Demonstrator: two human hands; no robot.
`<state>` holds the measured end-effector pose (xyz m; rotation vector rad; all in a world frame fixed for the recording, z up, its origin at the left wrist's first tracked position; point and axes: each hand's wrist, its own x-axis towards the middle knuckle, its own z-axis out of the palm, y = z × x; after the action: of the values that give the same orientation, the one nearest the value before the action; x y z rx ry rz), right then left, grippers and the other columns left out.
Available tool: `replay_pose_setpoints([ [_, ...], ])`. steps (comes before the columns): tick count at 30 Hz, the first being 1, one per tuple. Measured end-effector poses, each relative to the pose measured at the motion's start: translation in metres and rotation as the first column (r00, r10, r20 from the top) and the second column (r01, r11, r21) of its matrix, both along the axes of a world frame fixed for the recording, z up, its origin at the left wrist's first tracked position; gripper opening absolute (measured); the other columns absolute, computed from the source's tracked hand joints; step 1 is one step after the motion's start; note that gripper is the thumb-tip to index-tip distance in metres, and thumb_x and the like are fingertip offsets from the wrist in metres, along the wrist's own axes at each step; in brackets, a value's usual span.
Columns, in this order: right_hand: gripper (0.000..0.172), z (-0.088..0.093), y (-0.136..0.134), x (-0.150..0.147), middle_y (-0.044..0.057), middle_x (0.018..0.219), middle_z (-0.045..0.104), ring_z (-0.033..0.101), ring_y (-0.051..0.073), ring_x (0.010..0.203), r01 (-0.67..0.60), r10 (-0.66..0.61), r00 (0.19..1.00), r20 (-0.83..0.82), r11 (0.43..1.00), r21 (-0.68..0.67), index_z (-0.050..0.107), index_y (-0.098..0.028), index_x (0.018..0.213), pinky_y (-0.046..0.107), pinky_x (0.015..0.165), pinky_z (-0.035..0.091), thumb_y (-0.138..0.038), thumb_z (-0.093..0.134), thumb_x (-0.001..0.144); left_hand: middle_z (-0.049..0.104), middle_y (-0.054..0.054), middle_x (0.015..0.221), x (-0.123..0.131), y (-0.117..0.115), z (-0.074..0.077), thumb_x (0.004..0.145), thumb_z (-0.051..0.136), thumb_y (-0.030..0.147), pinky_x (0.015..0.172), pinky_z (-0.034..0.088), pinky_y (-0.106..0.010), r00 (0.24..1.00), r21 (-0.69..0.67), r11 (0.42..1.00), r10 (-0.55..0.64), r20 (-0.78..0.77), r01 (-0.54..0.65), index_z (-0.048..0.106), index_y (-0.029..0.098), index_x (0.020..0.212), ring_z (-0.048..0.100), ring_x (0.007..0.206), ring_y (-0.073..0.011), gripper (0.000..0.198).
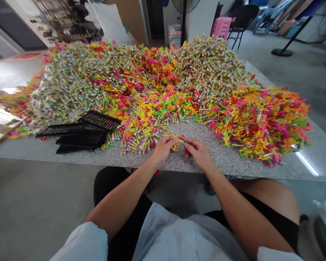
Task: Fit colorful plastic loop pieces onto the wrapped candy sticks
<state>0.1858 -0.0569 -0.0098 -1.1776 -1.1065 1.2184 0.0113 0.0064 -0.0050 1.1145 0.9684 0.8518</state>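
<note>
My left hand [163, 149] is closed in a pinch on a few small coloured plastic ring pieces [175, 146], a yellow one hanging below the fingertips. Close beside it, my right hand [199, 153] pinches the end of a small printed tube; a red looped piece [181, 137] shows between the two hands. Both hands are just above the front of the speckled stone table [176, 165]. Loose small tubes [137, 145] with printed wraps lie to the left of my left hand. The fingers partly hide what each hand grips.
Black plastic grid trays [81, 137] are stacked at the left. A large heap of small tubes [70, 83] covers the back of the table, mixed with bright plastic pieces [163, 103]. Another colourful pile [266, 123] stands at the right. Beyond are pink stools [222, 27].
</note>
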Motion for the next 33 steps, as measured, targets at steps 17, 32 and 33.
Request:
replay_pose_setpoints([
  [17,0.027,-0.016,0.005,0.003,-0.004,0.07,0.058,0.041,0.006,0.048,-0.197,-0.038,0.783,-0.62,0.931,-0.306,0.07,-0.018,0.101,0.019,0.042,0.032,-0.026,0.077,0.076,0.053,0.001,0.071,0.0,0.001,0.002,0.075,0.075,0.041,0.054,0.048,-0.022,0.999,-0.116,0.993,-0.038,-0.019,0.036,0.061,0.017,0.076,0.052,0.063,-0.0106,0.028],
  [32,0.044,-0.018,-0.002,-0.013,-0.005,0.065,0.058,0.048,0.009,0.046,0.001,-0.033,0.981,-0.189,0.986,-0.164,0.069,-0.02,0.119,0.023,0.042,0.041,-0.04,0.071,0.08,0.056,0.002,0.068,0.001,0.002,-0.005,0.076,0.073,0.041,0.056,0.045,-0.024,0.999,-0.069,0.997,0.015,-0.049,-0.019,0.062,0.017,0.073,0.051,0.06,-0.0104,0.027],
  [33,0.046,-0.018,-0.003,-0.013,-0.005,0.064,0.057,0.047,0.009,0.045,0.0,-0.026,0.987,-0.161,0.988,-0.157,0.068,-0.021,0.122,0.023,0.042,0.041,-0.041,0.07,0.081,0.057,0.001,0.069,0.001,0.002,-0.005,0.076,0.074,0.041,0.056,0.046,-0.024,0.999,-0.078,0.997,0.011,-0.031,-0.014,0.062,0.016,0.074,0.051,0.061,-0.0103,0.028],
])
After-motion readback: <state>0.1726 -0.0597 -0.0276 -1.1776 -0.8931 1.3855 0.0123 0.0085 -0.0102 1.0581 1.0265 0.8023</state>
